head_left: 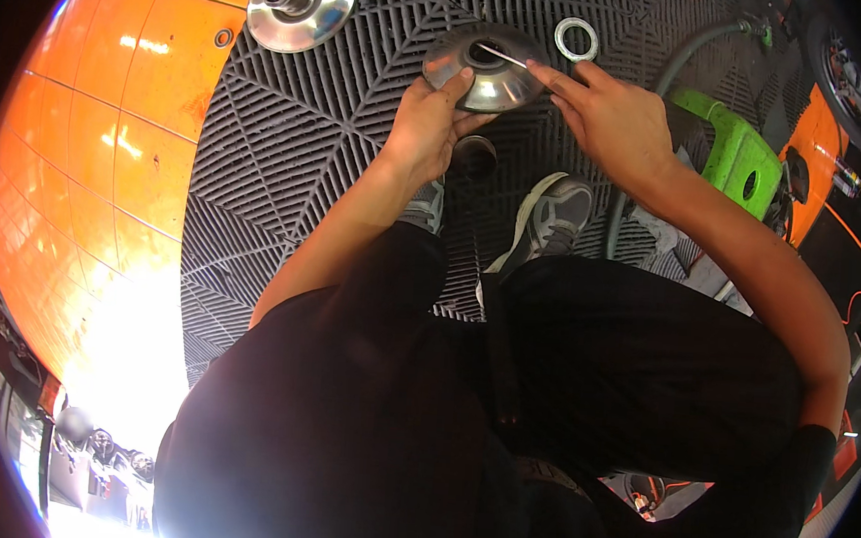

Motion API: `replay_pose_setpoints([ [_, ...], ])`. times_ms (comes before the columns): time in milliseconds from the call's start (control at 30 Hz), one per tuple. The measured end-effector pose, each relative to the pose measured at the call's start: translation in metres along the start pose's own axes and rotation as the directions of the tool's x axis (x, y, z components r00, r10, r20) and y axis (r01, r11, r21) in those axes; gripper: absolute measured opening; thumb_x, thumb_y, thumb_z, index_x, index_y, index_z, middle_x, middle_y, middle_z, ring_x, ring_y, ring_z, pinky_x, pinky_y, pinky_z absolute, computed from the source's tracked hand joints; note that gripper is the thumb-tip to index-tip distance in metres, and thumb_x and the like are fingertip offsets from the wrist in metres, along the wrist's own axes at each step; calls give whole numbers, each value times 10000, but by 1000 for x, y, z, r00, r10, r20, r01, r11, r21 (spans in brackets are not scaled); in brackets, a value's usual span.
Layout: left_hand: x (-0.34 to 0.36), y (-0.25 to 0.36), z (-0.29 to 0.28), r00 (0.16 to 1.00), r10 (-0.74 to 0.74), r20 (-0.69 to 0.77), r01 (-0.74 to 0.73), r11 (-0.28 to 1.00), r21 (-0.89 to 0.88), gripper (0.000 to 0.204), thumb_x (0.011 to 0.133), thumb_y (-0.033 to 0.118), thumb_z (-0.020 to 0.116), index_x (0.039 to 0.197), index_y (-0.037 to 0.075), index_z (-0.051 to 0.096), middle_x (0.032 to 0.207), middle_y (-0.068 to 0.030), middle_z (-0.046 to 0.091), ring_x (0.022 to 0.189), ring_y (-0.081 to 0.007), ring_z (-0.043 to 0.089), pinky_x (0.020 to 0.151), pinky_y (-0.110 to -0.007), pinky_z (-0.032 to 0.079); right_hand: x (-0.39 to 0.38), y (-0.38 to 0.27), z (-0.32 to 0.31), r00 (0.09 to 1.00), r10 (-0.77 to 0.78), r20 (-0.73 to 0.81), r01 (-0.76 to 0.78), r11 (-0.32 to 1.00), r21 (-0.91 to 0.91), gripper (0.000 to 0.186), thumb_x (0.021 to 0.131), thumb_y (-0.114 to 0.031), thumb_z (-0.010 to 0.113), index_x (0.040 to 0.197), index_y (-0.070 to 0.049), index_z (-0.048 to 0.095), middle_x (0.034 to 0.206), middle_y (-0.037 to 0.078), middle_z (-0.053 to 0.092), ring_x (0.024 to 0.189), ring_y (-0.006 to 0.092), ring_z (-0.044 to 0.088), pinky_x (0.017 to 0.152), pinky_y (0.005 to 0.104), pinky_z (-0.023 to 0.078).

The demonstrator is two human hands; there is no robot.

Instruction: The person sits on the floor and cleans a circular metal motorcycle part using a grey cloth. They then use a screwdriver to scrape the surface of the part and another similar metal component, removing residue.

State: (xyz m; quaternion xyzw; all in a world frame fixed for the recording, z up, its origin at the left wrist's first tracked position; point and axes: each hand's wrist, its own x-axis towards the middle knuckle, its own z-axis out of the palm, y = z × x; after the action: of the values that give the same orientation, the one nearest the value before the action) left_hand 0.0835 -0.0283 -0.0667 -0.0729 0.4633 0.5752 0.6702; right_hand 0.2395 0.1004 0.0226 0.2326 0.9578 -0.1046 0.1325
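Observation:
A shiny, cone-shaped metal pulley disc [500, 94] with a dark centre hole is tilted in front of me. My left hand [421, 128] grips its near left edge, thumb on top and fingers underneath. A thin, pale rod-like tool [506, 56] is pinched in my right hand [619, 125], its tip at the centre hole. What kind of tool it is, I cannot make out. Below the disc, close to my shoes, stands an open metal cylinder [476, 157]. Just beyond my right fingers lies a silver ring [576, 40].
A second metal disc with a raised hub [299, 6] lies at the far left, on the edge of the black slatted mat [302, 113]. Nearby on the orange floor [115, 102] is a small ring [224, 37]. To the right are a green plastic piece [738, 155], a hose [682, 58] and a wheel [849, 83].

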Motion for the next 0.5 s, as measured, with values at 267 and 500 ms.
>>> replay_pose_setpoints([
  [267,-3,6,3,1000,-21,-5,21,1000,-6,262,987,198,524,1209,59,530,1165,-67,621,1045,-179,629,915,-330,520,17,-9,-17,603,274,749,-776,-12,630,429,918,-258,586,1322,-117,560,825,81,620,693,134,602,579,326,487],
  [500,-1,3,0,999,-22,-24,22,1000,13,316,976,173,534,1272,66,500,1178,-76,614,1070,-206,619,930,-379,508,1,2,17,970,194,143,-241,750,616,395,936,-261,569,1289,-87,593,821,105,665,719,161,615,689,329,503],
])
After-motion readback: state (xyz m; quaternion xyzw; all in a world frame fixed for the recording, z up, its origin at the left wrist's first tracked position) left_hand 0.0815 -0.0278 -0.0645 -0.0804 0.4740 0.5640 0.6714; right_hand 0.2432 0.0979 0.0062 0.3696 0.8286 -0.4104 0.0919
